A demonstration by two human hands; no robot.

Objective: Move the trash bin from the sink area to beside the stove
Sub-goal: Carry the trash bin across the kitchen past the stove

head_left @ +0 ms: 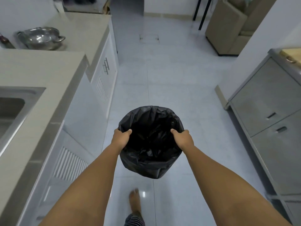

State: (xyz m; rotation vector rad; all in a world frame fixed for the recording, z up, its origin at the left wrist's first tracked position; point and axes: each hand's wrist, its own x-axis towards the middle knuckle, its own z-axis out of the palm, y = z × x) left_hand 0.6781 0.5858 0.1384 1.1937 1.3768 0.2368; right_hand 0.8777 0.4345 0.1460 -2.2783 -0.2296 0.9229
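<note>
A round trash bin (150,144) lined with a black plastic bag hangs above the white tiled floor in the middle of the view. My left hand (121,137) grips its left rim, thumb inside the bag. My right hand (182,137) grips the right rim the same way. Both arms reach forward from the bottom of the frame. The steel sink (14,105) is set into the counter at the left edge, behind and left of the bin. No stove shows in this view.
A beige counter (53,75) with white cabinets runs along the left, carrying a steel wok (40,37). A steel cabinet (270,111) stands on the right. A tan sofa (228,30) is far right. My bare foot (135,201) steps on the floor aisle (171,79).
</note>
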